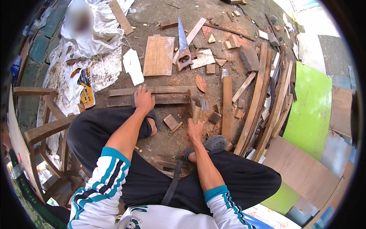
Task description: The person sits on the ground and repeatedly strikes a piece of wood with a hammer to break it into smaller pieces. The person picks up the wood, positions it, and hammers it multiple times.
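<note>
My right hand [195, 130] is closed around the wooden handle of a claw hammer [196, 114]. The metal head is at the right end of a low wooden frame [167, 90] made of long strips with a short end piece. Whether the head touches the wood, I cannot tell. Toward the left end of that frame, my left hand [144, 99] grips its strips, fingers bent over the upper one. A small wooden block [170, 121] lies on the ground between my feet, with a thin offcut beside it.
A handsaw [183, 45] lies beyond the frame, beside a flat wooden board [159, 56]. Long timber strips [253, 99] are stacked to the right, near a green panel [308, 110]. A wooden chair-like frame [49, 133] stands at left. Offcuts litter the ground.
</note>
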The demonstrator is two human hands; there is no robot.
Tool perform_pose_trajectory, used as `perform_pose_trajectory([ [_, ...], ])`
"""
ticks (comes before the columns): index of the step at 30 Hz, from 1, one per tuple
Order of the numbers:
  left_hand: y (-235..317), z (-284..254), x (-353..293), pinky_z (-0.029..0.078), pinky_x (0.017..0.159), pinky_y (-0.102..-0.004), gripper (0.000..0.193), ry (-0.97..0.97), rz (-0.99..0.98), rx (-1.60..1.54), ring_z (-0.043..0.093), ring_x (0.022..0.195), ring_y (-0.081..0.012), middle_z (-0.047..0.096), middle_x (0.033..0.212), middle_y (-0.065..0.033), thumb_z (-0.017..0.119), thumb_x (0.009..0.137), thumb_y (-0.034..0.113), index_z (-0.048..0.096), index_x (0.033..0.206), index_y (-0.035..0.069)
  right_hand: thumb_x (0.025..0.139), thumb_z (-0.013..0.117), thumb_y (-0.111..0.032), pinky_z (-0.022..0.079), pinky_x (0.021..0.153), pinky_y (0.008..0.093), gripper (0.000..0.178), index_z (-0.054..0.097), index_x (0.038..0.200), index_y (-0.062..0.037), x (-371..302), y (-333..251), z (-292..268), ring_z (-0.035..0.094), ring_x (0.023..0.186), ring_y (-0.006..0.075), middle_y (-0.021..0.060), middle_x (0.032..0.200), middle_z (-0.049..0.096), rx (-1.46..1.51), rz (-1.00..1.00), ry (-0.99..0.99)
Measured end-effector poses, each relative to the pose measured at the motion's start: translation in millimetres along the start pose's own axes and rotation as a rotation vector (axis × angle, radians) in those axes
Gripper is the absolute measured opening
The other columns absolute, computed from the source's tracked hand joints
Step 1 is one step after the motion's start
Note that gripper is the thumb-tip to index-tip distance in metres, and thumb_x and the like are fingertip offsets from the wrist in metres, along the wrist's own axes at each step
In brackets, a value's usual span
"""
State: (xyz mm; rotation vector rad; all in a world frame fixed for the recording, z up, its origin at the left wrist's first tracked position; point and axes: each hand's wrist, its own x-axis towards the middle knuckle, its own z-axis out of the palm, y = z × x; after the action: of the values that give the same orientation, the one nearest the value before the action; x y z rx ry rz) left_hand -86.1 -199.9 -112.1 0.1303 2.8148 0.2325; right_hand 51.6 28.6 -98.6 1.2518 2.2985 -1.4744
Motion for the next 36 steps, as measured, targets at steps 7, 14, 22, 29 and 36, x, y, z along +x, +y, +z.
perform_pose_trajectory([
  [7, -2.2, 5.2, 9.4, 0.023, 0.119, -0.0491, 0.065, -0.288, -0.165, -0.076, 0.018, 0.15, -0.0357, 0.017, 0.162, -0.0189, 0.066, 0.087, 0.034, 0.048, 0.145, 0.011, 0.087, 0.065, -0.028, 0.043, 0.055, 0.0422, 0.034, 0.058, 0.076, 0.0041, -2.1, 6.0, 1.9, 0.058, 0.055, 0.0251, 0.0135, 0.057, 0.053, 0.004, -0.166, -0.017],
  [14, 69.2, 34.1, 4.7, 0.044, 0.102, -0.049, 0.045, -0.226, -0.01, -0.42, 0.055, 0.123, -0.0371, 0.061, 0.131, -0.0187, 0.057, 0.093, 0.04, 0.068, 0.119, 0.005, 0.089, 0.064, -0.02, 0.038, 0.036, 0.0321, 0.025, 0.054, 0.075, -0.0018, -26.4, 38.0, -20.4, 0.048, 0.038, 0.0149, 0.0035, 0.053, 0.05, 0.233, 0.159, 0.011],
  [22, 166.4, 71.0, 27.8, 0.053, 0.054, -0.0316, 0.073, -0.692, -0.493, -0.974, 0.065, 0.069, -0.0202, 0.066, 0.08, -0.0123, 0.053, 0.09, 0.066, 0.065, 0.096, -0.006, 0.088, 0.063, -0.02, 0.038, 0.035, 0.0319, 0.022, 0.054, 0.082, -0.0016, -16.1, 19.8, -65.9, 0.047, 0.037, 0.0156, 0.0028, 0.053, 0.047, 0.267, 0.293, 0.06],
  [29, 152.1, 80.4, 45.6, 0.042, 0.046, -0.0351, 0.074, -0.734, -0.296, -0.867, 0.054, 0.053, -0.0187, 0.057, 0.065, -0.0095, 0.057, 0.085, 0.073, 0.06, 0.073, 0.0, 0.089, 0.064, -0.02, 0.038, 0.035, 0.0318, 0.021, 0.053, 0.082, -0.0028, -16.6, 27.2, -64.1, 0.047, 0.037, 0.0157, 0.003, 0.053, 0.048, 0.269, 0.3, -0.025],
  [36, 141.5, 94.2, 62.4, 0.046, 0.053, -0.0398, 0.086, -0.728, -0.05, -0.681, 0.055, 0.048, -0.0227, 0.054, 0.051, -0.0105, 0.056, 0.078, 0.082, 0.054, 0.049, 0.001, 0.089, 0.065, -0.02, 0.038, 0.036, 0.032, 0.023, 0.052, 0.079, -0.0039, -12.7, 26.3, -56.3, 0.048, 0.038, 0.0156, 0.0029, 0.054, 0.049, 0.162, 0.281, -0.102],
])
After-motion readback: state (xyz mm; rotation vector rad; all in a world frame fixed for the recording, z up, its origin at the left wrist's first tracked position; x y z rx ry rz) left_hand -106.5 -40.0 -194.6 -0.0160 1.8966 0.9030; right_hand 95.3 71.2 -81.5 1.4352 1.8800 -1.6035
